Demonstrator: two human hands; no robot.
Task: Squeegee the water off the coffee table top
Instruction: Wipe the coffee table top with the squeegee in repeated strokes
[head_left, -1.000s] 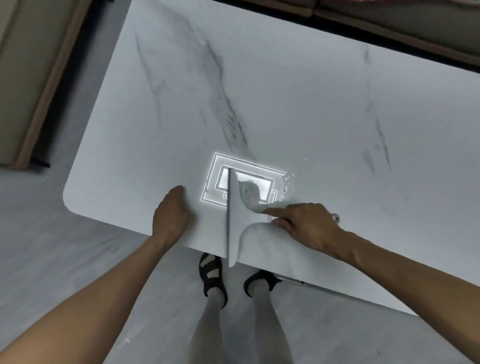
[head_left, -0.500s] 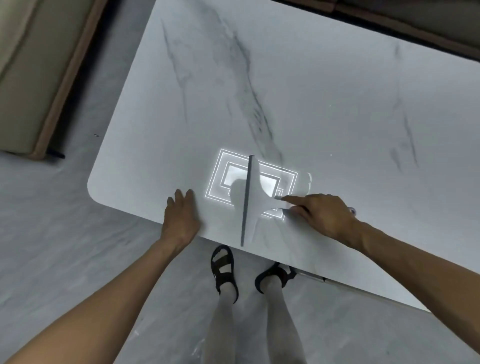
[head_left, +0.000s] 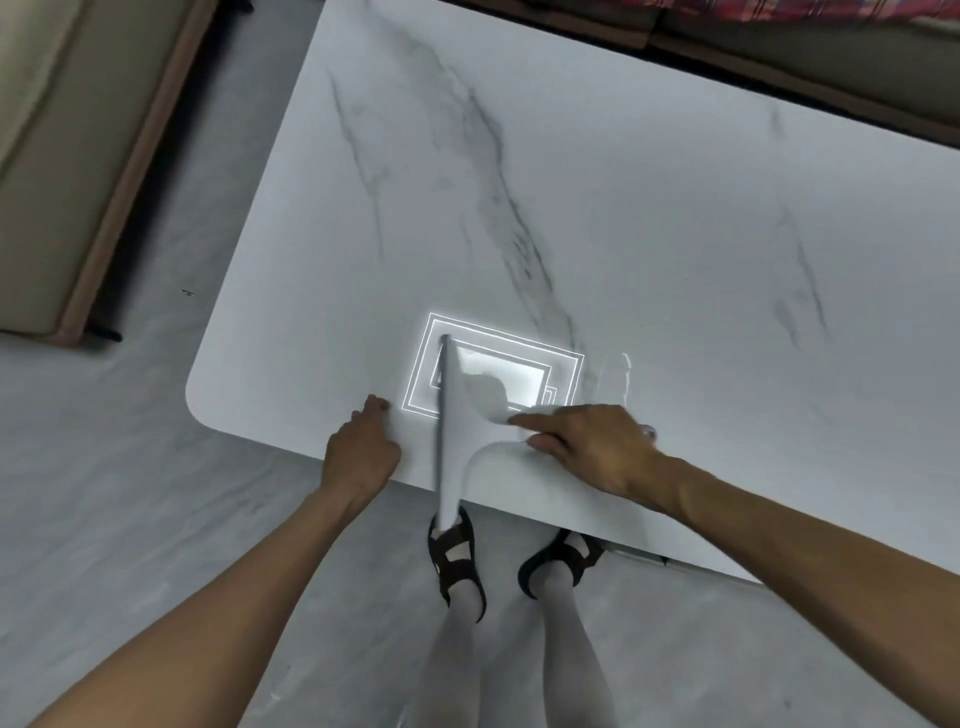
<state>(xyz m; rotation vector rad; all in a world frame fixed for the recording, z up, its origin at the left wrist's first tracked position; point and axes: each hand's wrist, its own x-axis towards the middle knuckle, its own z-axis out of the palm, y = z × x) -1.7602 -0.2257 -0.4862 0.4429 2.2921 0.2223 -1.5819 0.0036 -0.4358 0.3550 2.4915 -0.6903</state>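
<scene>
The right hand clamps its fingers on the white squeegee, blade (overhanging the near edge) on the coffee table; the left hand rests beside it, fingers together.

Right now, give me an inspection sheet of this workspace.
Surface: white marble table, ceiling light reflected near the front edge.
Job's things: squeegee, blade running front to back, its near end past the table edge; water streak to its right.
Clutter: nothing seen.
Hands: right hand grips the squeegee handle; left hand rests on the table edge.
Cables: nothing seen.
Surroundings: grey floor, sofas left and behind.
</scene>
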